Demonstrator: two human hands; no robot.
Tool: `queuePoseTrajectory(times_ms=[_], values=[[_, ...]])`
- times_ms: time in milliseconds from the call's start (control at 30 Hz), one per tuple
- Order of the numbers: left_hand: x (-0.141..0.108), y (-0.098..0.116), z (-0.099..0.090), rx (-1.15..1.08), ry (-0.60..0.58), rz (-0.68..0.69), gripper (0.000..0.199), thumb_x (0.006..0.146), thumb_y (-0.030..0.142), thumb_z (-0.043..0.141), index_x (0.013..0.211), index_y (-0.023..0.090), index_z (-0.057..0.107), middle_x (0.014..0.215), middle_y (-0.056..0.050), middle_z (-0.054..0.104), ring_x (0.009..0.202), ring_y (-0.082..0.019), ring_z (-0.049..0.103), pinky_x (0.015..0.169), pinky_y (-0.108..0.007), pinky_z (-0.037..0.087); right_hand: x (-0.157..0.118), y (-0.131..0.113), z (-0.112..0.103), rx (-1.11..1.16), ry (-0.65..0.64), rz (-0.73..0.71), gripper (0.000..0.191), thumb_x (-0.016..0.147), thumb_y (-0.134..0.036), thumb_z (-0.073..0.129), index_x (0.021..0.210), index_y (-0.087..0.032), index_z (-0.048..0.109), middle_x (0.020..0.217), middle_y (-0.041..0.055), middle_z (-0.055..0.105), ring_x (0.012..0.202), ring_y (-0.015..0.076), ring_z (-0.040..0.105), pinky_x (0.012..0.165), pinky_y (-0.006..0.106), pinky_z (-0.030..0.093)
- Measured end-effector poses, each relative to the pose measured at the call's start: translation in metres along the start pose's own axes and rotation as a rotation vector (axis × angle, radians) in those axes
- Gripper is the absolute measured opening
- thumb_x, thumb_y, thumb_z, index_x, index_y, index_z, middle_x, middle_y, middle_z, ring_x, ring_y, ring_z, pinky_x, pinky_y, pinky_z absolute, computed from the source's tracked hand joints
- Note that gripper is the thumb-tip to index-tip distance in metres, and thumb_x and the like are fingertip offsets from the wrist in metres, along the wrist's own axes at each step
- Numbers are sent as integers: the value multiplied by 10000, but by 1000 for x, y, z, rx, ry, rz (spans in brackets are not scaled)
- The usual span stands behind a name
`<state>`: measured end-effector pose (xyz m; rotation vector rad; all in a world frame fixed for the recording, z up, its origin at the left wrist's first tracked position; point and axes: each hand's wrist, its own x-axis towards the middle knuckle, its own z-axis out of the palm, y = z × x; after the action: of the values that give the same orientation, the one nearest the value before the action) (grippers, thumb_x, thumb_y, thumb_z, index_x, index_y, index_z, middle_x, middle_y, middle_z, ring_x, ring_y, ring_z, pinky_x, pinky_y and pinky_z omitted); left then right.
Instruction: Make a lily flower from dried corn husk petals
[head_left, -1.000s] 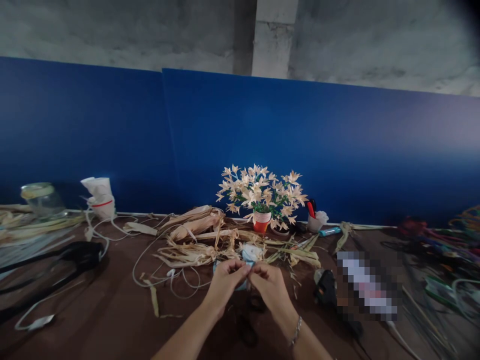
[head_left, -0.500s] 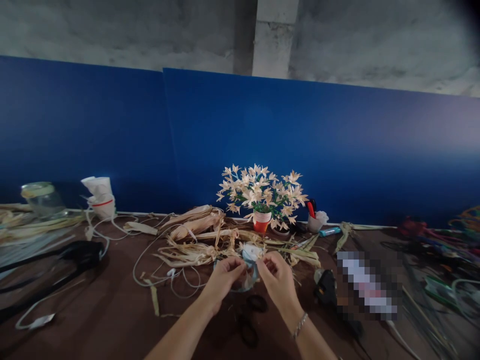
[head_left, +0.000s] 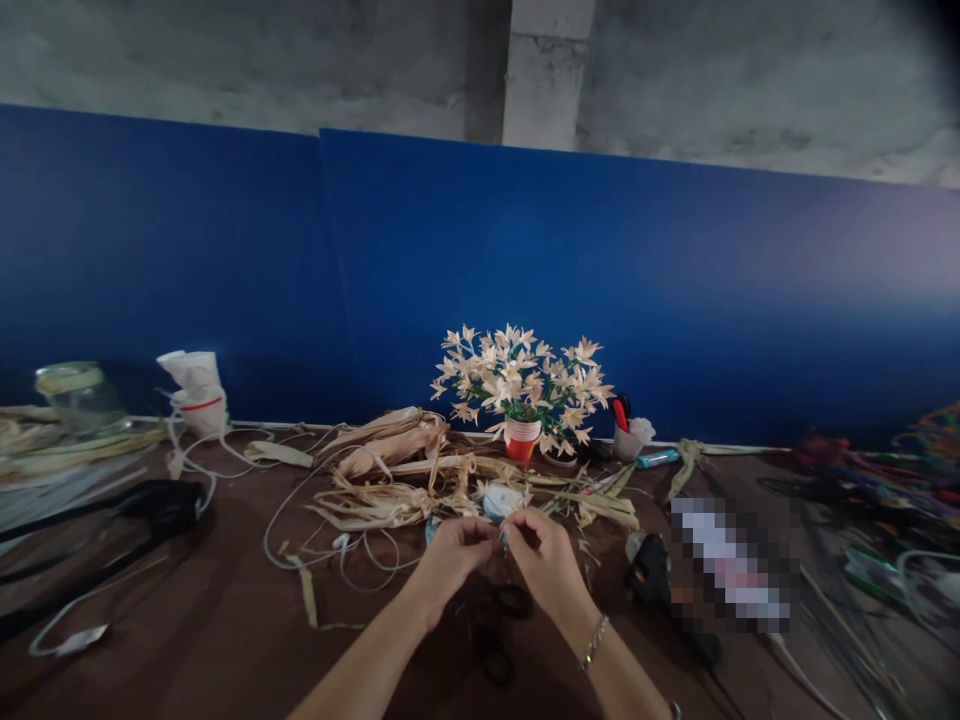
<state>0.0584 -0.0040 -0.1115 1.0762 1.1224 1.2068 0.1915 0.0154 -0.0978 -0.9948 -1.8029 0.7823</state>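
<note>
My left hand [head_left: 456, 560] and my right hand [head_left: 541, 555] meet low over the table, fingertips almost touching. Both are closed in a pinch. A tiny bit of light blue shows at the right fingertips, too small to name. Just beyond them lies a pale blue-and-white roll [head_left: 501, 500], partly covered by my fingers. Another blue piece peeks out behind my left hand. Below my hands, dark-handled scissors [head_left: 495, 655] rest on the brown table. Dried husks [head_left: 390, 500] are heaped behind and to the left.
A red-and-white cup [head_left: 521, 440] holds pale husk-like flowers [head_left: 517, 375] at the back. To the right lie a dark glue gun [head_left: 651, 575] and a blurred-out white object [head_left: 731, 565]. A glass jar [head_left: 79, 400], a white cup [head_left: 201, 410] and looping white cord [head_left: 270, 535] occupy the left.
My hands have drawn closer together, fingertips nearly meeting. The translucent blue material that showed between and below them is now mostly out of sight.
</note>
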Motion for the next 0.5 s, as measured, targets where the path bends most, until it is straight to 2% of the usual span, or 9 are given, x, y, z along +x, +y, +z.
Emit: queuePoseTrajectory(times_ms=[100, 267, 433, 500], values=[[1, 0, -1, 19, 16, -23, 201, 560, 272, 648, 680, 112, 632, 536, 10, 580, 473, -95, 472, 502, -216, 352, -1, 0, 2, -14, 18, 5, 189, 757, -267, 464, 625, -167, 554, 597, 4, 544, 583, 125, 488, 558, 208, 371], [1, 0, -2, 113, 65, 16, 148, 568, 268, 624, 593, 122, 618, 500, 18, 563, 473, -101, 468, 491, -213, 344, 0, 5, 3, 18, 38, 26, 198, 755, -294, 472, 649, -167, 581, 619, 18, 570, 596, 135, 501, 553, 212, 387], [1, 2, -3, 97, 113, 48, 152, 576, 263, 615, 596, 112, 617, 495, 15, 554, 466, -92, 445, 483, -207, 320, 3, 9, 2, 110, -36, 73, 155, 699, -280, 550, 745, -168, 645, 716, 45, 634, 657, 166, 557, 596, 239, 432], [0, 3, -3, 115, 125, 66, 158, 582, 264, 615, 592, 106, 619, 498, 10, 554, 473, -93, 443, 486, -207, 318, 5, 10, 2, 104, -47, 70, 128, 674, -251, 570, 717, -169, 657, 709, 43, 639, 659, 170, 564, 603, 243, 434]])
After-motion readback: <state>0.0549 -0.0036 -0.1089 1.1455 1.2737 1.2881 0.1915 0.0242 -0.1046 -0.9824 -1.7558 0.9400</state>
